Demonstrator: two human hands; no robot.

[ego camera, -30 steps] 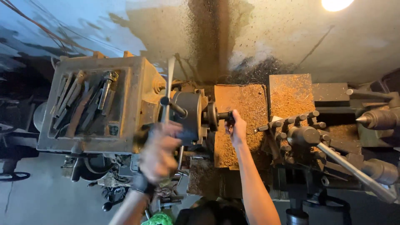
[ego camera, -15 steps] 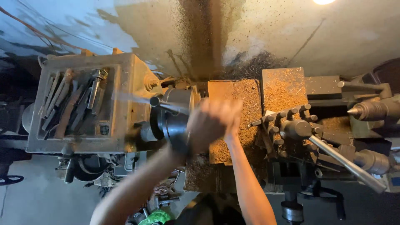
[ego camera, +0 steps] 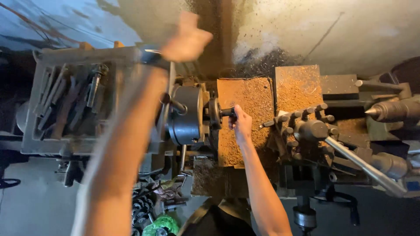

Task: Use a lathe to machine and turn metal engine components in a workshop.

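I look down on a metal lathe. Its dark round chuck [ego camera: 186, 116] holds a short dark round workpiece [ego camera: 222, 112] that sticks out to the right. My right hand [ego camera: 243, 126] grips the end of that workpiece, over a rusty plate [ego camera: 256, 98] covered in chips. My left hand [ego camera: 188, 39] is raised high above the headstock, blurred by motion. Its fingers are curled and the thumb is up, with nothing visible in it. A dark band [ego camera: 151, 54] sits on that wrist. A chuck key handle [ego camera: 175, 105] stands on the chuck's left side.
A grey tray [ego camera: 30, 131] on the headstock holds several wrenches and tools. To the right stand the tool post [ego camera: 308, 129] with its bolts, a long steel lever [ego camera: 363, 164] and the pointed tailstock centre [ego camera: 389, 110]. Metal chips lie heaped against the wall [ego camera: 262, 61].
My left hand left the chuck and swung up and away, now high over the headstock. My right hand stays on the workpiece at the chuck.
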